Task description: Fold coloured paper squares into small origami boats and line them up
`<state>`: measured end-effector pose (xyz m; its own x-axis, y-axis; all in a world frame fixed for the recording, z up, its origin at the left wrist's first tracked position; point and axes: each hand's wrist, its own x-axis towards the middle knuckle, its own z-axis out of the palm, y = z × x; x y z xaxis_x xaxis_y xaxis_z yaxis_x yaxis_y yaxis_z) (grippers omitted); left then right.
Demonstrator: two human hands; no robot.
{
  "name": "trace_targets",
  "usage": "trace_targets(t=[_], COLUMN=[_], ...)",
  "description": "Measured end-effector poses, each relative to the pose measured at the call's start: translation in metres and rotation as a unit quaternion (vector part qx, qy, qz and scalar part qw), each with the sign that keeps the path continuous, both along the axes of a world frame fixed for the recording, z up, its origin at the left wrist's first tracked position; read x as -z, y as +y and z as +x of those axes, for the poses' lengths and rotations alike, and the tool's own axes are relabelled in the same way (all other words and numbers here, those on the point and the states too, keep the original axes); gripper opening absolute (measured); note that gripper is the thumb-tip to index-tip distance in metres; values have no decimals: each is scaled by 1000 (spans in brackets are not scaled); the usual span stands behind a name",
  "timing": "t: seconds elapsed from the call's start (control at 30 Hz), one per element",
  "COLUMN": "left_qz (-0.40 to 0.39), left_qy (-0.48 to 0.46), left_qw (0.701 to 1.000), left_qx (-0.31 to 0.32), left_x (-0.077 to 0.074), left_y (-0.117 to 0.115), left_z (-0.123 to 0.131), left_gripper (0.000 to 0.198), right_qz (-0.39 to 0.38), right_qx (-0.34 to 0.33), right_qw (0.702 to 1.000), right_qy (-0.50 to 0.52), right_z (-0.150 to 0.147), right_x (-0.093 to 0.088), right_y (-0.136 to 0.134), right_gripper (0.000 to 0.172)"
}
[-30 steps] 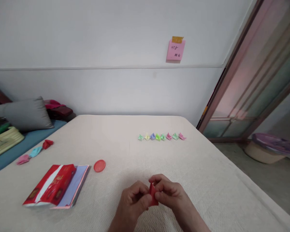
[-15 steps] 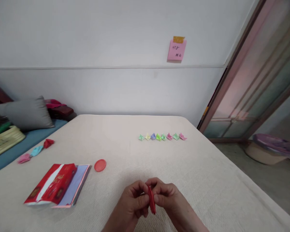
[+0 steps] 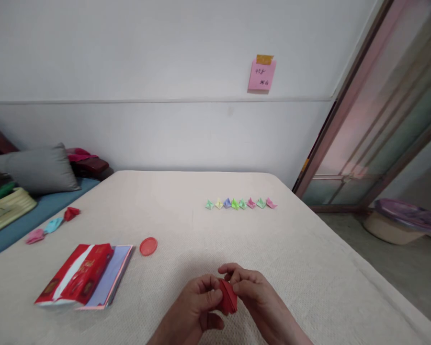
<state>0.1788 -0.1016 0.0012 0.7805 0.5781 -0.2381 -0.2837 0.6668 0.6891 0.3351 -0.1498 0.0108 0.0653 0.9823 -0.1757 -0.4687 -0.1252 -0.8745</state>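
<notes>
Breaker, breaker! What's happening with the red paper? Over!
Left grip pinching folded red paper. Right grip at its upper right edge. Red disc apart, out of the way.

Pink note (image 3: 262, 75) on wall (image 3: 147, 57) reads "45", next char. unclear; 2nd line illegible. Red pkt. (image 3: 97, 256) bears gold lettering, illegible.

The single view looks out from the wearer's head, forward and down over the pale-covered table (image 3: 301, 258), which runs out past the bottom edge. The left hand (image 3: 200, 299) and right hand (image 3: 255, 293) enter from below, nearest the lens, just right of centre. The camera faces the white wall (image 3: 158, 62) nearly square-on, well apart from it, and reaches wide, from the grey cushion (image 3: 41, 170) at left to the framed door (image 3: 359, 139) at right.
</notes>
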Motion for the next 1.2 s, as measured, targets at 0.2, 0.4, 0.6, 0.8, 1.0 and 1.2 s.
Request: trace_targets(t=[0.2, 0.4, 0.6, 0.8, 1.0, 1.2], left_qz=[-48, 88, 315, 347, 314, 256], left_qy=[-8, 60, 197, 160, 173, 148], left_qw=[999, 989, 911, 897, 897, 939], left_qx=[-23, -105, -177, -221, -258, -178], left_x=[-1, -2, -1, -1, -1, 3], left_y=[-4, 0, 0, -6, -8, -2], left_z=[2, 6, 4, 6, 7, 6], left_gripper=[4, 15, 9, 10, 29, 22], right_qz=[7, 15, 45, 69, 75, 67], right_qx=[14, 12, -46, 26, 41, 71], right_qw=[995, 987, 991, 966, 962, 979], right_qy=[-98, -161, -121, -247, -258, -180], right_z=[6, 11, 6, -1, -6, -12], right_x=[-5, -4, -2, -7, -7, -1], right_y=[0, 0, 1, -3, -4, -1], right_gripper=[14, 7, 8, 10, 15, 18])
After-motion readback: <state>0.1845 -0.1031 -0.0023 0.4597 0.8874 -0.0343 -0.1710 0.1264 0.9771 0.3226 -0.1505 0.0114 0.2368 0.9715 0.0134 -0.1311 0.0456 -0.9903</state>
